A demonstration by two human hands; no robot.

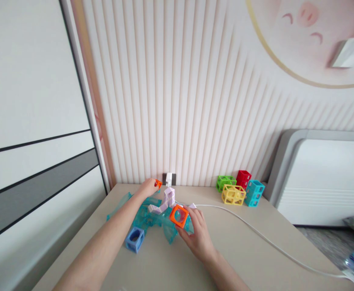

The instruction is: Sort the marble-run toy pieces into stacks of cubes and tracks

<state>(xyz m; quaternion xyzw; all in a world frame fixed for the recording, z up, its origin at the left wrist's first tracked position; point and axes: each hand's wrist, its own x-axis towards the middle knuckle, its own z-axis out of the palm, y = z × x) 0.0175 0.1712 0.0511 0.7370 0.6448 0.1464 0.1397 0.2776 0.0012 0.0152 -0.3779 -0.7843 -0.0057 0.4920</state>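
My right hand [197, 234] grips an orange open-sided cube block [178, 216] between thumb and fingers, above the tabletop. Farther back on the left, my left hand [148, 187] is closed around another orange block [158, 184], of which only a part shows past the fingers. Crumpled translucent teal plastic [146, 216] lies under and between my hands. On it sits a white and lilac jointed snake-like toy [165, 204], bent in several places. Nearer to me, beside my left forearm, stands a blue cube block [135, 239].
At the back right stand green [225, 182], red [243, 179], yellow [233, 195] and teal [254, 193] block pairs. A white cable [256, 226] runs from the charger [169, 179] at the wall across the table [243, 254] to the right edge. A white cabinet [37, 105] borders the left side.
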